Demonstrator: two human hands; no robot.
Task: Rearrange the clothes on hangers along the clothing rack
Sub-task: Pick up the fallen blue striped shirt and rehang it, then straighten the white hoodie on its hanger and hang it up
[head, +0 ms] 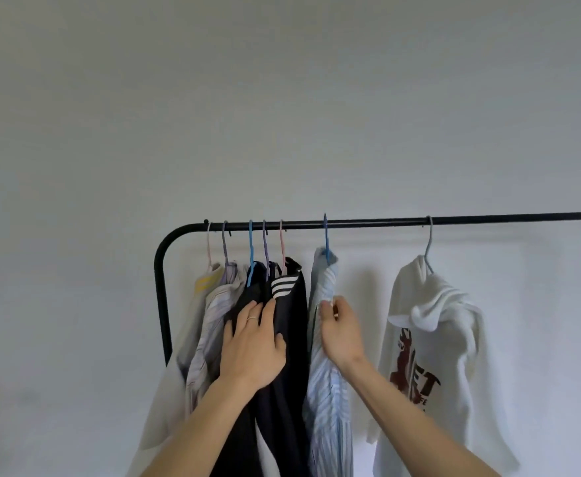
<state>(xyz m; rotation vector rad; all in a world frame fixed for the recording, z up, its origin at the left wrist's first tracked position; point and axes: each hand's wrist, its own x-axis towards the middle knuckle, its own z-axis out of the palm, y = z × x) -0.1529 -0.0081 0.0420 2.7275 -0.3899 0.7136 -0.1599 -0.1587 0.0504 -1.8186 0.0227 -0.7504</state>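
Just below the black rack point(368, 221), both hands are on hanging clothes. The left hand point(253, 342) lies flat with its fingers spread and fairly straight against a dark jacket point(291, 356) that has three white stripes near its shoulder; a ring point(252, 318) shows on one finger. That jacket hangs in a tight bunch at the rack's left end, next to a pale striped shirt point(213, 315) and a cream top point(201, 287) with a yellow collar band, under five hangers packed close together.

The right hand point(340, 332) has its fingers curled and pinches the front edge of a blue striped shirt point(328, 390). This shirt hangs from a blue hanger point(325, 235), just to the right of the dark jacket and slightly apart from the bunch. The hand sits against the shirt's upper part, below the collar.

Further right, well apart from both hands, a white T-shirt point(454, 325) with a red and black print hangs alone on a grey hanger point(429, 246). A plain pale wall point(282, 98) stands behind it all.
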